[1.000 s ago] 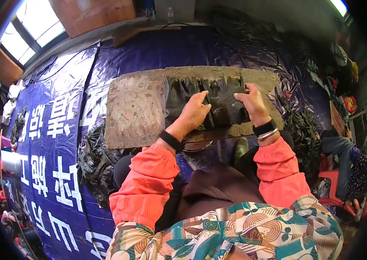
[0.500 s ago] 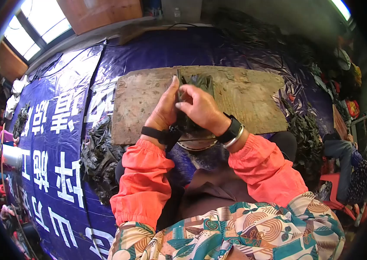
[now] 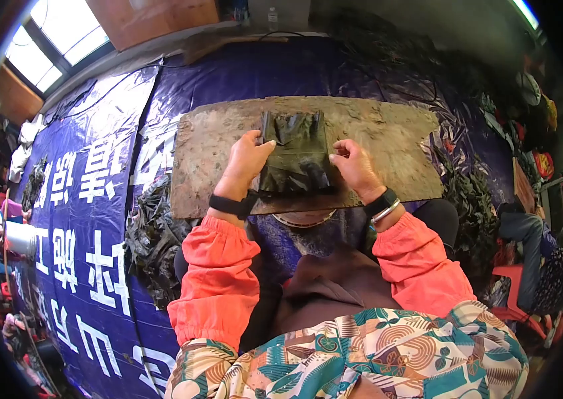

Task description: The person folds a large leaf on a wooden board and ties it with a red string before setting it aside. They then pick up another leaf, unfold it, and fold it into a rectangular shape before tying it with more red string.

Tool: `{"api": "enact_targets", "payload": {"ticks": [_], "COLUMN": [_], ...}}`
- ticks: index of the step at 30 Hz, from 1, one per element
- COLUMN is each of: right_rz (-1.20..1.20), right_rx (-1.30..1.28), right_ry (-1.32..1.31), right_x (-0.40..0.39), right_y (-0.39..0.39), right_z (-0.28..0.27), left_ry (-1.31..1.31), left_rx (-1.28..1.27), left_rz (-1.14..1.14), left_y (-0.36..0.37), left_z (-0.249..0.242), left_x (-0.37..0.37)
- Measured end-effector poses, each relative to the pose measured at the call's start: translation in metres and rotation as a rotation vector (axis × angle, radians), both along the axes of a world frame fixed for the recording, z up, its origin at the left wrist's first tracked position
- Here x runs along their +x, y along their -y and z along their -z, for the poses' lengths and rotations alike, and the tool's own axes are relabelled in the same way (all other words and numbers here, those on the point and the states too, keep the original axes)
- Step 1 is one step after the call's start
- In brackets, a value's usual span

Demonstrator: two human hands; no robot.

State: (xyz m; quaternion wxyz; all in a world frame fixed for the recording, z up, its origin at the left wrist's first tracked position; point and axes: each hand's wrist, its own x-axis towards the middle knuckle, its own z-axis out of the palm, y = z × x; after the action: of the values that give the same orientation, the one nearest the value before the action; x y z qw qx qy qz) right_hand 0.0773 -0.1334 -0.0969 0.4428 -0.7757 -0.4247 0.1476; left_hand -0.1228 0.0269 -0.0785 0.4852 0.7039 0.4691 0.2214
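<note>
A folded, glossy dark green sheet of kelp (image 3: 294, 156) lies on a worn wooden board (image 3: 388, 153), its upper edge creased. My left hand (image 3: 245, 163) is at its left side, thumb over the kelp's edge and fingers curled against it. At the opposite side, my right hand (image 3: 358, 171) has thumb and fingers pinched at the right edge; whatever lies between the fingertips is too small to make out clearly. Below the board's near edge, part of a round rim (image 3: 303, 218) shows between my knees.
Heaps of dark kelp lie left (image 3: 155, 239) and right (image 3: 467, 206) of the board. A blue tarp with white characters (image 3: 95, 272) spreads underneath. Other people are at the far left; a seated person's leg (image 3: 524, 249) and a red chair (image 3: 511, 292) are at right.
My hands have moved apart from the middle of the board to the kelp's two sides. The kelp, mostly covered by them before, now lies flat and wider in view.
</note>
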Motion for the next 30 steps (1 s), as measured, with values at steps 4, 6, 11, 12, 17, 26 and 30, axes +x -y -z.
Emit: {"api": "enact_targets", "payload": {"ticks": [4, 6, 11, 12, 17, 26, 30], "right_rz": [0.026, 0.042, 0.061, 0.061, 0.111, -0.016, -0.22], "right_rx": [-0.068, -0.112, -0.228, -0.241, -0.091, 0.028, 0.04], "right_ry": [-0.017, -0.005, 0.085, 0.09, 0.127, 0.3, 0.618], "right_x": [0.003, 0.009, 0.001, 0.001, 0.038, 0.043, 0.016], "right_y": [-0.006, -0.017, -0.036, -0.038, -0.036, -0.003, 0.014], "right_z": [-0.005, 0.003, -0.002, -0.004, 0.004, -0.031, -0.036], "left_ry": [-0.339, -0.358, -0.351, -0.351, -0.102, -0.13, -0.207], "left_rx": [0.246, 0.233, 0.252, 0.253, 0.125, 0.595, 0.587], "left_rz": [-0.009, -0.012, 0.001, -0.001, 0.07, 0.027, 0.277], "left_y": [0.001, -0.004, -0.001, -0.001, 0.011, 0.018, 0.049], "left_z": [-0.02, -0.008, 0.01, 0.013, 0.022, -0.017, -0.032], "left_x": [-0.013, -0.008, 0.006, 0.008, 0.029, 0.026, 0.029]}}
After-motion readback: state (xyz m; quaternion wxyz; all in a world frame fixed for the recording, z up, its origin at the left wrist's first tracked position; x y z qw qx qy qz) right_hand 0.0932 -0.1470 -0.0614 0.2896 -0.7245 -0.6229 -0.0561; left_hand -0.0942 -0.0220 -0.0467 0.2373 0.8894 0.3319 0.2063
